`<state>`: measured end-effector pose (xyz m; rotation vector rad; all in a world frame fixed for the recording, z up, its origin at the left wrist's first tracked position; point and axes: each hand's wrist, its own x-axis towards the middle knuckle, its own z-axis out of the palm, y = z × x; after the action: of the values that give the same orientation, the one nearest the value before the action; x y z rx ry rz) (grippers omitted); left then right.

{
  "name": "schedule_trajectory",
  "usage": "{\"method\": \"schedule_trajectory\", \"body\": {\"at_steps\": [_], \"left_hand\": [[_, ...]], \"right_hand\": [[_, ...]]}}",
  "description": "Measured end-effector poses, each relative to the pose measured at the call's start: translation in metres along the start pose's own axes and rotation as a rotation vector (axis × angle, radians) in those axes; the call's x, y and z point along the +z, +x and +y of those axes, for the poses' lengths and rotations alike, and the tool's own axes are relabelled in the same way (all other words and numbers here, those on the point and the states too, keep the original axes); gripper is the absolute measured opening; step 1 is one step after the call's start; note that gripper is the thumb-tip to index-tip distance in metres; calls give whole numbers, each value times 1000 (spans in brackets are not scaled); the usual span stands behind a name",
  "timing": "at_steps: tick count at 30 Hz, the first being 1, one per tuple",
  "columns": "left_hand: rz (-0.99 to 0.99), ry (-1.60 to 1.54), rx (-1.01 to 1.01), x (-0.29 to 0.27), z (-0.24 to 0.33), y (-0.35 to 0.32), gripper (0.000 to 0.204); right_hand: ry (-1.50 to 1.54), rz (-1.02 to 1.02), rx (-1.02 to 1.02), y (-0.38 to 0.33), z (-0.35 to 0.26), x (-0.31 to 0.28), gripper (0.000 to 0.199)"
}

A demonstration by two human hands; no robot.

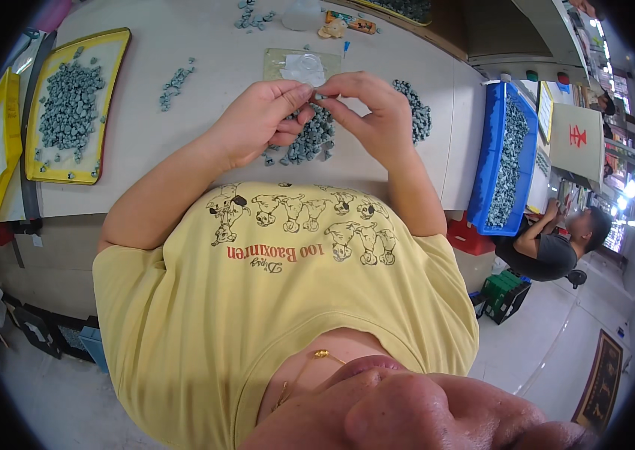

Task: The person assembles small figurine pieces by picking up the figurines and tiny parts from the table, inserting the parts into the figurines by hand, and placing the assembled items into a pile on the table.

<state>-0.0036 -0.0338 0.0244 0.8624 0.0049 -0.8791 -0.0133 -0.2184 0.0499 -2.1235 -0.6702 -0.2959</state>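
Over the near edge of the table, my left hand (276,120) and my right hand (370,109) meet fingertip to fingertip. Between the right thumb and forefinger is a small grey-green piece (320,96), mostly covered by the fingers. The left thumb and forefinger press together against its other side, with the remaining left fingers curled in. Just below the hands lies a heap of small grey-green stone-like pieces (308,144). Beyond them, a clear round dish (307,66) and a white sheet rest on a pale greenish mat (276,61).
A second heap (415,112) lies right of my right hand. At left stand a yellow-rimmed tray (111,82) of pieces and another yellow tray (10,142). A blue bin (488,142) holds more pieces at right. Beyond it, another person (550,244) sits working.
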Motion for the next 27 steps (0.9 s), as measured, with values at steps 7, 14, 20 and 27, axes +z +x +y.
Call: {"method": "schedule_trajectory", "body": {"at_steps": [7,14,20,27], "left_hand": [[20,69,100,-3,2,2,17],[76,123,110,-4,4,1,18],[103,147,134,-2,6,-1,19],[140,53,140,-9,6,-1,18]], "right_hand": [[-160,97,-195,-3,10,10,24],[-266,58,-324,-1,10,10,24],[-299,145,-331,3,20,12,23],[-519,67,-385,10,37,17,25]]}}
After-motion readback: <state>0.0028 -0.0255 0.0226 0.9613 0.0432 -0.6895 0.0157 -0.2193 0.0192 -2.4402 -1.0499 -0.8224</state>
